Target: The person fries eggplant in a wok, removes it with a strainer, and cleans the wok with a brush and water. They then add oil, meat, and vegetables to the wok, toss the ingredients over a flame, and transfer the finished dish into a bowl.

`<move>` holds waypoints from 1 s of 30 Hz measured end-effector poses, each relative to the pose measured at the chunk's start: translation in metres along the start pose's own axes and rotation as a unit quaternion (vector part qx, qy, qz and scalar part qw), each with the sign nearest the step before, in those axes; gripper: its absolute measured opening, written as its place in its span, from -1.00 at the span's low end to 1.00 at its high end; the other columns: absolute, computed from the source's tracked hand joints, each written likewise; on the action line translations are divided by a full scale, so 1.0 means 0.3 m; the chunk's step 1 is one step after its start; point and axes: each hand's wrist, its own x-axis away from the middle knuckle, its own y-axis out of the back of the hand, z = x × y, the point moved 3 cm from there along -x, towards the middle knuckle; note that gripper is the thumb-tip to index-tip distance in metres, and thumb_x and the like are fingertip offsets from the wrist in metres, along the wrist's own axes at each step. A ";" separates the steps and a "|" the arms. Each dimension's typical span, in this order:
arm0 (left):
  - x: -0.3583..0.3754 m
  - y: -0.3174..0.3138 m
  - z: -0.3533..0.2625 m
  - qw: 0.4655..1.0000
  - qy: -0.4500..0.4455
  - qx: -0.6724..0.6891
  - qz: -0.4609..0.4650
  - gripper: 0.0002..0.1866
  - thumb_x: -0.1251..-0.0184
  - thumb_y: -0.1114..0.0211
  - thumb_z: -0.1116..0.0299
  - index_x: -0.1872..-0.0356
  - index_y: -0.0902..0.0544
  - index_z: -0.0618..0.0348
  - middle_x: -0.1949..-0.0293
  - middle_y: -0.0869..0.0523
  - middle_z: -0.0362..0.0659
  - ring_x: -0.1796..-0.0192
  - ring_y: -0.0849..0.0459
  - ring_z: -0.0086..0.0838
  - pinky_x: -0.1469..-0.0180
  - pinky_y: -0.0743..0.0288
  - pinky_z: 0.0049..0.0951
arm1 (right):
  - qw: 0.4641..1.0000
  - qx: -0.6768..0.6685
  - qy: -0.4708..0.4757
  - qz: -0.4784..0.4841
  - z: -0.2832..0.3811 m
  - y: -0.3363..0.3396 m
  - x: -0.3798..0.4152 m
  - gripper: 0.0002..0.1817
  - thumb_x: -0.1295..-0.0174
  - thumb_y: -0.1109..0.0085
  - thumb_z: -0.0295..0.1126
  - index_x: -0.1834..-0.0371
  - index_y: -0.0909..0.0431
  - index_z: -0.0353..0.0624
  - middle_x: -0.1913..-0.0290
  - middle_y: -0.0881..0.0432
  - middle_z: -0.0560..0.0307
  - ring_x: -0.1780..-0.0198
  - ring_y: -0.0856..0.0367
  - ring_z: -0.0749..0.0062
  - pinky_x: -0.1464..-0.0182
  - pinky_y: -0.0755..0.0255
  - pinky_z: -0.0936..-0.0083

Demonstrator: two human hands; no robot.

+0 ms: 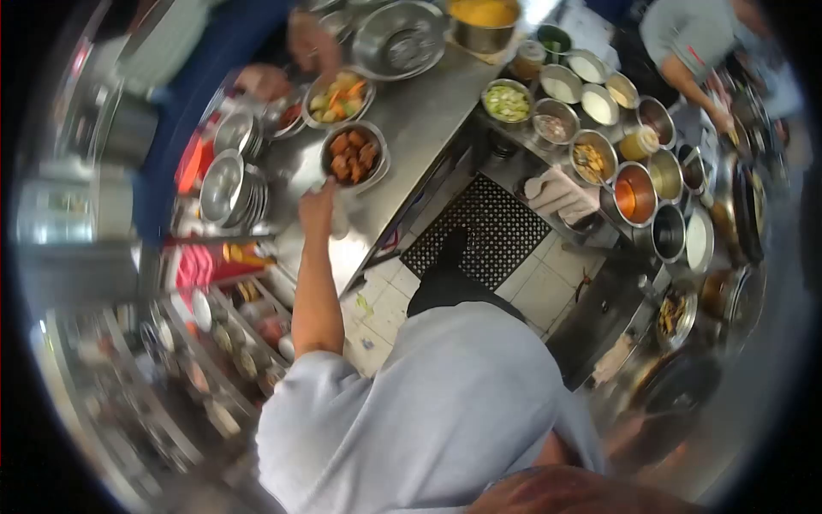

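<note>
My left hand [318,208] reaches over the steel counter, its fingers closed at the near rim of a metal bowl [381,165]. Chunks of browned, saucy meat [352,157] fill that bowl. Just behind it stands a second metal bowl with cut vegetables [339,97], orange and pale green. A pale patch beside my fingers is too blurred to name. On the right only part of the arm shows near the bottom; my right hand is out of view.
Stacked metal bowls [224,190] stand left on the counter [411,111]. Another person's hands [264,83] work across it. Ingredient pots [634,195] crowd the right-hand station, where a co-worker's arm [689,81] reaches in. A black perforated mat [484,231] covers the floor between.
</note>
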 end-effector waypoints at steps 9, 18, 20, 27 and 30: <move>-0.316 0.039 0.083 0.946 0.029 0.285 0.150 -0.63 -0.20 -0.21 0.21 0.12 -0.58 0.32 0.32 -0.62 -0.18 0.27 -0.60 -0.35 0.21 -0.49 -0.32 | 0.919 -0.369 -0.097 -0.097 0.452 -0.028 0.373 -0.91 -0.26 -0.04 -0.34 0.35 -0.38 -0.04 0.70 -0.23 0.35 0.75 -0.22 0.62 0.72 -0.13 0.60; 0.303 -0.123 -0.239 0.907 -0.011 0.287 0.307 -0.69 -0.18 -0.24 0.25 0.17 -0.57 0.27 0.35 -0.61 -0.18 0.34 -0.61 -0.39 0.30 -0.51 -0.37 | 0.479 -0.797 -0.027 0.366 0.563 0.050 0.288 -0.70 -0.38 0.31 -0.43 -0.04 -0.30 -0.40 0.64 -0.23 0.24 0.74 -0.23 0.58 0.76 -0.15 0.58; 0.459 -0.245 -0.381 0.898 -0.040 0.295 0.324 -0.73 -0.16 -0.26 0.25 0.22 -0.56 0.23 0.39 -0.60 -0.19 0.42 -0.60 -0.45 0.39 -0.51 -0.43 | 0.403 -0.808 -0.074 0.423 0.544 -0.002 0.367 -0.70 -0.35 0.30 -0.46 -0.07 -0.24 -0.40 0.64 -0.24 0.21 0.75 -0.22 0.55 0.76 -0.14 0.58; 0.874 -0.552 -0.461 0.877 -0.039 0.224 0.424 -0.83 -0.09 -0.30 0.40 0.30 -0.58 0.21 0.39 -0.63 -0.22 0.43 -0.59 -0.49 0.34 -0.48 -0.47 | 0.564 -0.599 -0.190 0.536 0.609 -0.066 0.561 -0.86 -0.23 0.20 -0.53 0.16 -0.16 -0.15 0.77 -0.20 0.28 0.88 -0.19 0.56 0.90 -0.11 0.56; 1.043 -0.553 -0.564 0.870 -0.057 0.171 0.459 -0.79 -0.13 -0.28 0.39 0.24 -0.57 0.26 0.35 -0.63 -0.20 0.35 -0.58 -0.51 0.27 -0.47 -0.47 | 0.562 -0.528 -0.213 0.599 0.699 -0.157 0.614 -0.85 -0.21 0.17 -0.55 0.18 -0.15 -0.15 0.79 -0.20 0.30 0.89 -0.21 0.58 0.89 -0.13 0.57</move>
